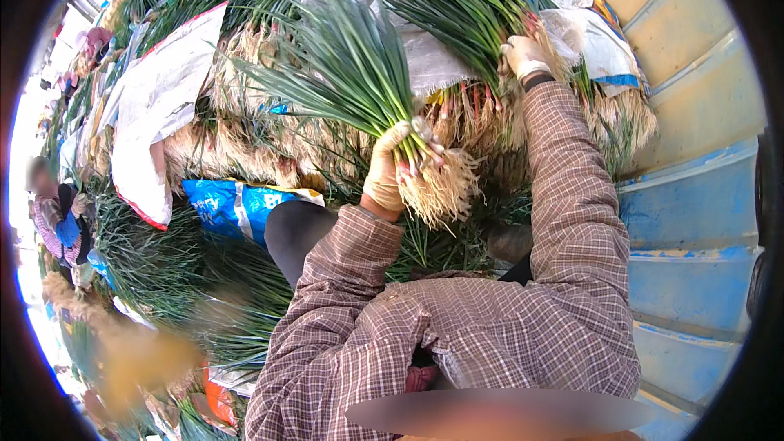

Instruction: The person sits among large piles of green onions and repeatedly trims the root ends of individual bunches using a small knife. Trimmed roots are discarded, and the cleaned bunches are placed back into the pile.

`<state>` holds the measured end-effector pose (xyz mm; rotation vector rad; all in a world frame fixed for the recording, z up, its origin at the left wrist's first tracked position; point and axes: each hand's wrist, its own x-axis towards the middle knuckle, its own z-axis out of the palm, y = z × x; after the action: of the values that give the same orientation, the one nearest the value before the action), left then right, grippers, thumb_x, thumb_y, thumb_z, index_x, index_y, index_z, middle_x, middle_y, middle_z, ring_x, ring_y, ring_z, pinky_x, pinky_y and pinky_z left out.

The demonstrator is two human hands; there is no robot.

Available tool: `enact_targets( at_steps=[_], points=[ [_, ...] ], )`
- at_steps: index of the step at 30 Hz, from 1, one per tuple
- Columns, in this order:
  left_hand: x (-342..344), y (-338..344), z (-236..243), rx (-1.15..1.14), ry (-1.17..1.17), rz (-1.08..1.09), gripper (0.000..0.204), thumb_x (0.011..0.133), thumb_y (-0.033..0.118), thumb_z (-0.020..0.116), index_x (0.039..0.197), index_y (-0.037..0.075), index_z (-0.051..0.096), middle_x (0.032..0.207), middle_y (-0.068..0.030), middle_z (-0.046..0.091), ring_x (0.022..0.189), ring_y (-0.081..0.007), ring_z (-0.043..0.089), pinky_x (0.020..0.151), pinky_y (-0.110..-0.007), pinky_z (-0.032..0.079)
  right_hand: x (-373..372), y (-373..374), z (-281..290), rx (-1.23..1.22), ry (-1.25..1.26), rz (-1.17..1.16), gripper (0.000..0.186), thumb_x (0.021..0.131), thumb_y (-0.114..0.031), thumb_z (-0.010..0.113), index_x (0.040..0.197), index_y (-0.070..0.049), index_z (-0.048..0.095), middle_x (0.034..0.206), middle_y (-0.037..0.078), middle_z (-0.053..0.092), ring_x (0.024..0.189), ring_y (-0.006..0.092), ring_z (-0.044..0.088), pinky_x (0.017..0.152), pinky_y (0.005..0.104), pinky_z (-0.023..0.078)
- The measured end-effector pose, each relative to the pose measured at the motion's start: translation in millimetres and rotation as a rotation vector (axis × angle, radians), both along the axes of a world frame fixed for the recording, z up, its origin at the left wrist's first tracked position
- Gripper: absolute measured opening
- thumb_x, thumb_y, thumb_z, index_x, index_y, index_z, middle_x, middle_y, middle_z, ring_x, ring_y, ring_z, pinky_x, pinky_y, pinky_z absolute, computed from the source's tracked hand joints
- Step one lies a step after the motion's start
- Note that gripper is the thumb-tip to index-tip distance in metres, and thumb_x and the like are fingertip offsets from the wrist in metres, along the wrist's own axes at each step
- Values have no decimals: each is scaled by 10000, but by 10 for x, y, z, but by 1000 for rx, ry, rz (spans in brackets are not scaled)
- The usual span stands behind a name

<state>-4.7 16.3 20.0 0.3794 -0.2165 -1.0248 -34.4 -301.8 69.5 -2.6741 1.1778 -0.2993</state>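
Your left hand (385, 170) clamps a bunch of green onions (367, 73) by its lower stems (394, 109); leaves (335, 41) fan above the grip, pale roots (441, 188) hang to its right. Up and right of this grip, your right hand (527, 57) touches a second bunch (465, 4); whether it clamps cannot be told.

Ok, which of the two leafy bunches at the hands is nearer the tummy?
The left bunch, in the left hand, with its pale roots showing; the right bunch, at the right hand, is farther forward.
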Motion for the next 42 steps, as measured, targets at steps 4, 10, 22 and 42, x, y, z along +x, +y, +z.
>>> enact_targets(
  at_steps=[4, 10, 22, 42],
  points=[
    [-29, -64, -307, 50, 144, -53, 239, 857, 219, 626, 977, 21, 565, 817, -100, 606, 777, -289, 663, 661, -397, 591, -53, 115, -83, 175, -214, 327, 261, 837, -284, 629, 945, -49, 667, 867, 120, 691, 823, 279, 656, 732, 387, 484],
    [61, -194, -310, -62, 70, -71, 370, 837, 208, 630, 1097, -44, 554, 964, -180, 650, 793, -334, 679, 689, -434, 599, -332, 782, 69, -343, -371, 395, 230, 846, -285, 644, 966, -89, 647, 885, 114, 672, 805, 293, 625, 747, 393, 483],
    [29, -345, -505, -36, 65, -38, 317, 843, 178, 556, 1051, -60, 566, 912, -229, 644, 767, -370, 662, 647, -443, 583, -814, 1483, -316, -404, -114, 630, 427, 779, -41, 574, 1132, -267, 657, 807, 28, 609, 733, 247, 622, 644, 346, 511],
    [-104, -110, -398, -240, 224, -80, 313, 825, 221, 577, 1008, -33, 563, 836, -165, 634, 728, -337, 666, 614, -434, 589, -662, 1797, -346, 1205, -877, 519, 244, 995, -237, 501, 921, -29, 607, 789, 50, 640, 603, 132, 592, 557, 276, 510]
  ],
)
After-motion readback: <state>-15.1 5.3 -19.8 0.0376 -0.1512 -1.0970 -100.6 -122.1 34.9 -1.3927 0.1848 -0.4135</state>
